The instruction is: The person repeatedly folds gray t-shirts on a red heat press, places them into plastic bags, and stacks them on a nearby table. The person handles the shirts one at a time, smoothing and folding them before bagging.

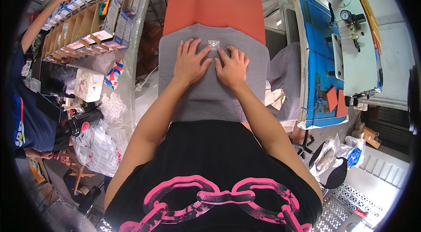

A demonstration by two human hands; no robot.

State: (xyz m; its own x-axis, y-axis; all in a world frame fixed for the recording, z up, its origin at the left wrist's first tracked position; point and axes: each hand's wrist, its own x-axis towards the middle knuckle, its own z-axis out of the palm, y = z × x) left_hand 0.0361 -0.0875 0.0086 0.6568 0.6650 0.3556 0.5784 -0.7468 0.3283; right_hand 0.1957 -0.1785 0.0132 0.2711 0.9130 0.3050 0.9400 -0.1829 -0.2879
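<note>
A grey T-shirt [210, 93] lies spread over an orange-red padded platen [213, 8], whose far part shows bare beyond the collar. Near the shirt's neck sits a small transfer label [213, 44] with a triangular mark and writing. My left hand [190, 62] rests palm down on the fabric, fingers spread, its index fingertip at the label's left edge. On the other side, my right hand [233, 65] also lies spread on the cloth, its index fingertip by the label's lower right corner. Neither hand grips anything.
Cardboard boxes and dividers [85, 24] stand on a plastic-covered table at left, where a co-worker [33, 116] reaches into them. At right are a blue-covered platen [319, 57] with orange pads, a pressure gauge [345, 14] and more grey fabric [286, 77]. A metal tube crosses the top.
</note>
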